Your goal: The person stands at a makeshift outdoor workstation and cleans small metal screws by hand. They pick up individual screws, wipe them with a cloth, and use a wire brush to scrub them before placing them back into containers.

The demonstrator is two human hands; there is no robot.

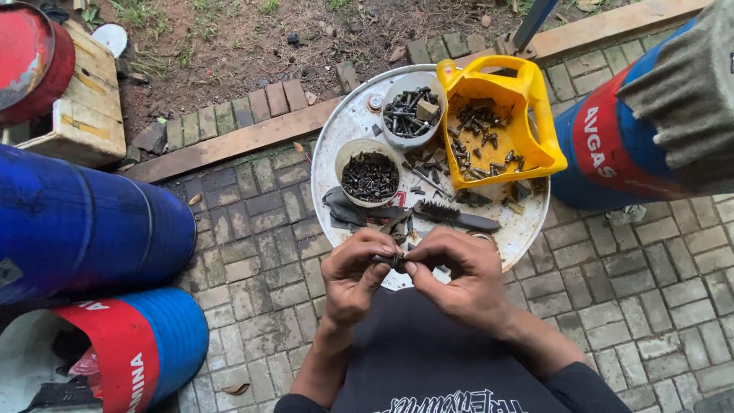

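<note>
On my far left lie two blue drums (pixel 84 222) on their sides, the nearer one (pixel 138 348) with a red band, and beyond them a wooden crate (pixel 88 107) sits on the dirt by a red drum (pixel 30 57).

My left hand (pixel 355 275) is raised over my lap, its grip closed with thumb and fingertips pinching one end of a small dark bolt (pixel 391 261). The bolt lies level between both hands, just in front of the near edge of the round white tray (pixel 340 130). My right hand (pixel 462 279) has the other end, its grip clenched on the bolt too, fingers curled in (I cannot tell whether a nut sits on it).

On the tray, past my knuckles, a dark rag (pixel 348 210) lies at the left, then a small white bowl (pixel 369 174) of black screws, and a second bowl (pixel 413 111) of longer bolts behind it. A wire brush (pixel 455 216) lies flat in the middle, bristles up. To its right stands a cut-open yellow jug (pixel 505 122) with more rusty bolts inside, loose ones scattered beside it.

Furthest right another blue and red drum (pixel 612 149) rests on the brick paving (pixel 650 298).
</note>
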